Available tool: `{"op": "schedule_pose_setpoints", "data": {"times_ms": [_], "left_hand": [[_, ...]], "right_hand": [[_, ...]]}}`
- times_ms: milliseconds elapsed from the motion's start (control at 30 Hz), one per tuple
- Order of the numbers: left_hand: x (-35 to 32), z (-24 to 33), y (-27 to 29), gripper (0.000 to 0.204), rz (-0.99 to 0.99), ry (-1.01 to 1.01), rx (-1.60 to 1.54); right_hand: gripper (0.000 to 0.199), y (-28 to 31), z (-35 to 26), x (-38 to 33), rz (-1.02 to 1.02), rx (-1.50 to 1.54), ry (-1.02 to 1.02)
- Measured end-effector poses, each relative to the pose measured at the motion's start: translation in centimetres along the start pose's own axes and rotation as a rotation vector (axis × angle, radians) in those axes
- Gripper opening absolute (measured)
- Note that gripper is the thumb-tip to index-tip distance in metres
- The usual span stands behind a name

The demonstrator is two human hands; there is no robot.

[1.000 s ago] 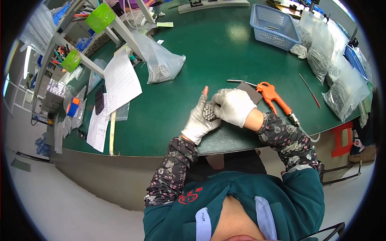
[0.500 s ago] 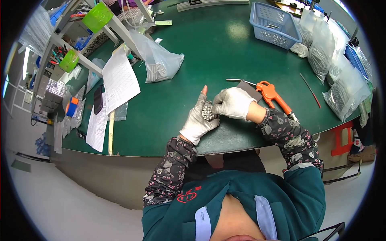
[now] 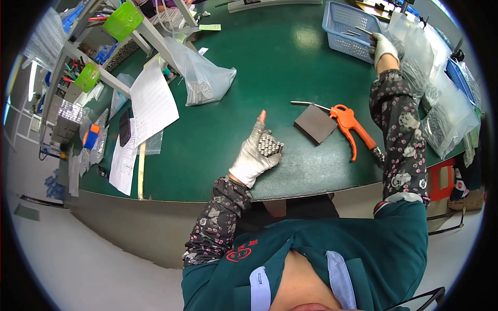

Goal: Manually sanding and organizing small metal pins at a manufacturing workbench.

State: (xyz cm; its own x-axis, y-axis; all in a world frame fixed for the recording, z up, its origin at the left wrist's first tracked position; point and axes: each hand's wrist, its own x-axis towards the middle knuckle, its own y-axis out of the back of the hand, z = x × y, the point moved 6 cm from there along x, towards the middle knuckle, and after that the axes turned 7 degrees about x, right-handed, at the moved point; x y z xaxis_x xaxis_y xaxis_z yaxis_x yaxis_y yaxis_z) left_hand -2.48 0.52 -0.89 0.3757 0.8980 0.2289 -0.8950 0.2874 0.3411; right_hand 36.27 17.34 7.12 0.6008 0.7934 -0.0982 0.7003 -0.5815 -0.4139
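Note:
My left hand [image 3: 254, 158], in a white glove with a bare fingertip, is closed around a bundle of metal pins [image 3: 268, 145], whose round ends face up. Far to the right, my gloved right hand [image 3: 384, 47] is at the near right rim of a blue perforated basket [image 3: 346, 42]. Its fingers pinch a thin metal pin [image 3: 363, 30] that reaches over the basket. A few similar pins [image 3: 350, 33] lie inside. Between my hands on the table are a dark grey block [image 3: 315, 124] and an orange air blow gun [image 3: 354, 126] with a metal nozzle.
Clear plastic bags of metal pins [image 3: 443, 127] line the right edge of the green table [image 3: 264, 67]. Another plastic bag [image 3: 207, 83] stands at left centre. Paper sheets [image 3: 154, 103], a phone [image 3: 125, 127] and a shelf frame [image 3: 161, 44] occupy the left side.
My right hand has left the pin bundle and moved far right to the basket, where it holds a pin. The grey block is now uncovered. My left hand has barely moved.

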Motion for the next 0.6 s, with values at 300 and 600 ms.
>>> {"op": "schedule_pose_setpoints", "data": {"times_ms": [300,600], "left_hand": [[0.0,0.1,0.0,0.1,-0.004,0.043,0.004],[0.1,0.0,-0.1,0.101,-0.004,0.038,0.012]], "right_hand": [[0.018,2.6,2.1,2.7,-0.096,-0.235,-0.221],[0.035,-6.0,6.3,-22.1,-1.081,-0.836,0.159]]}}
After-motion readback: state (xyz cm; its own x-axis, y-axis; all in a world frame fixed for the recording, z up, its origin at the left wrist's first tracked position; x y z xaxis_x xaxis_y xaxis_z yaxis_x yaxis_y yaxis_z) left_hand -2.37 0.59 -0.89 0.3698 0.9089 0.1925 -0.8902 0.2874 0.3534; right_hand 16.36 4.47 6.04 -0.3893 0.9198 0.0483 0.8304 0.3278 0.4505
